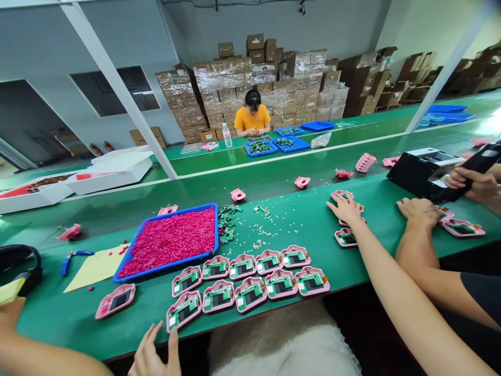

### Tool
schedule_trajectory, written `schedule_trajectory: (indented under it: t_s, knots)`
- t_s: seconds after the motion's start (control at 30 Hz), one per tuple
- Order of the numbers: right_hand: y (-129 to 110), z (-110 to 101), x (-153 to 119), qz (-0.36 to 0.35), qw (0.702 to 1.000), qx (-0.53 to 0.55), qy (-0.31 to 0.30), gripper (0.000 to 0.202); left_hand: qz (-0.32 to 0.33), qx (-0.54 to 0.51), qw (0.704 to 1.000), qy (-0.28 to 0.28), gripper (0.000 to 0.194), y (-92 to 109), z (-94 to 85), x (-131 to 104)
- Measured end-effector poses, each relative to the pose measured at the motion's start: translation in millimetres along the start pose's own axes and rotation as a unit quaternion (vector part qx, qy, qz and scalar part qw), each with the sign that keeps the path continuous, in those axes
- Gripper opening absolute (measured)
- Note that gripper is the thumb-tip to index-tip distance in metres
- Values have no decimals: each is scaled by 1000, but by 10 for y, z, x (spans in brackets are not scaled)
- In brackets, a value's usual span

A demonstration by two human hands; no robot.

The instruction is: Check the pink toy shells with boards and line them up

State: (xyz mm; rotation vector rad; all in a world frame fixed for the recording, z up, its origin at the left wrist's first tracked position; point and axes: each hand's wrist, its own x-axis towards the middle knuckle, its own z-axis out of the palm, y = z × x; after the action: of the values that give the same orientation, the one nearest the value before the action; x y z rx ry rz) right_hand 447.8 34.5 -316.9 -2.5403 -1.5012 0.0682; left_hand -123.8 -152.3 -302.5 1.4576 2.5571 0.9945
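Note:
My left hand (154, 352) is at the table's front edge, thumb and fingers apart, holding nothing. Its thumb is by the nearest pink casing (183, 312), a shell with a green circuit board and dark rectangle inside. Two rows of such casings (250, 294) lie along the front edge. My right hand (346, 210) stretches far to the right, fingers spread over a small group of pink casings; its palm partly hides them. One casing (345, 237) lies just below that hand. Left of the rows sits a pink casing with a dark screen (115, 302), without a green board.
A blue tray (216, 227) holds many small pink pieces, with loose green boards (228, 223) beside it. Blue cutters (70, 261) lie near yellow paper (94, 269). At right, a co-worker's hands (419, 213) are near a black machine (420, 172). Another person (252, 117) sits opposite.

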Motion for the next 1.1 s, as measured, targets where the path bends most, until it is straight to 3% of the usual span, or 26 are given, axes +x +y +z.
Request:
schedule_trajectory:
  t_s: [0.13, 0.23, 0.33, 0.4, 0.5, 0.57, 0.67, 0.8, 1.0, 1.1]
  knots:
    - [-107, -140, -94, -3, 1000, 0, 26, 66, 17, 6, 1000, 20, 70, -36, 33, -13]
    - [-364, -237, -502, -79, 993, 35, 81, 59, 38, 13, 999, 37, 64, -63, 72, -6]
    - [-631, -230, -1213, -259, 960, 106, 10, 47, 59, 20, 998, 26, 59, -104, 109, 5]
    - [-736, -146, -1702, -336, 933, 123, -46, 49, 67, 21, 997, 16, 57, -122, 124, 9]
    - [-737, 66, -2188, -351, 927, 111, -79, 55, 77, 18, 997, 28, 57, -120, 137, 12]
    - [-665, 210, -2290, -339, 933, 92, -76, 52, 85, 17, 995, 42, 58, -110, 147, 12]
    - [-553, 346, -2180, -325, 943, 59, -41, 49, 96, 20, 994, 48, 58, -111, 167, 11]
    - [-549, 358, -1757, -259, 966, -1, 11, 49, 103, 20, 993, 48, 54, -109, 174, 0]
    - [-741, 181, -951, -123, 992, -24, -7, 50, 99, 7, 994, 55, 50, -68, 134, -48]
    - [-791, 5, -671, -105, 994, -13, 2, 48, 96, 0, 994, 52, 50, -99, 131, -56]
